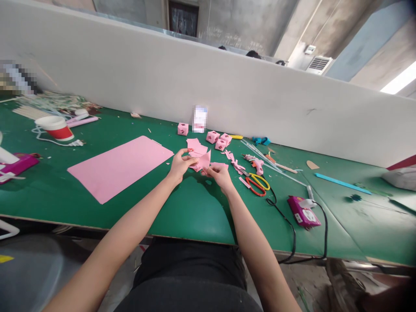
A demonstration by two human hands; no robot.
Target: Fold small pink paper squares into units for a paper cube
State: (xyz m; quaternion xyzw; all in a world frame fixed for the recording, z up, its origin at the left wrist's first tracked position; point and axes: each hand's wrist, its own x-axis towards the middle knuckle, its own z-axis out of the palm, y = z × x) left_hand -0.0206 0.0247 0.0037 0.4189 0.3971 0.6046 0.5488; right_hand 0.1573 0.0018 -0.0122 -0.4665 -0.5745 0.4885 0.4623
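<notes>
A person is holding a small pink paper piece point(204, 160) just above the green table point(191, 216), in front of the body and between the two hands. The piece is looking thin, plain and slightly bent, with one sharp corner pointing up; its lower edge is partly hiding behind the fingers. The left hand point(180, 165) is pinching it from the left, thumb and fingers nearly together. The right hand point(220, 177) is closing its fingertips on the lower right part, the other fingers curling in; the exact gap between those tips cannot be told.

Beneath and behind the piece, a loose pile of pink paper cutouts point(196, 146) is lying partly covered by the hands. Farther back, four pink paper cubes point(212, 137) with dark openings are sitting near the white partition point(195, 78), one apart from the other three. To the left, a large pink sheet point(121, 169) is lying flat, near the left hand. Close by the right hand, pink scraps point(238, 166) and scissors point(256, 184) with red and yellow handles are crowding the surface, a pink glue gun point(256, 165) lying just beyond. A black cord point(294, 236) is looping across the table's right side, near a magenta box point(303, 212).
</notes>
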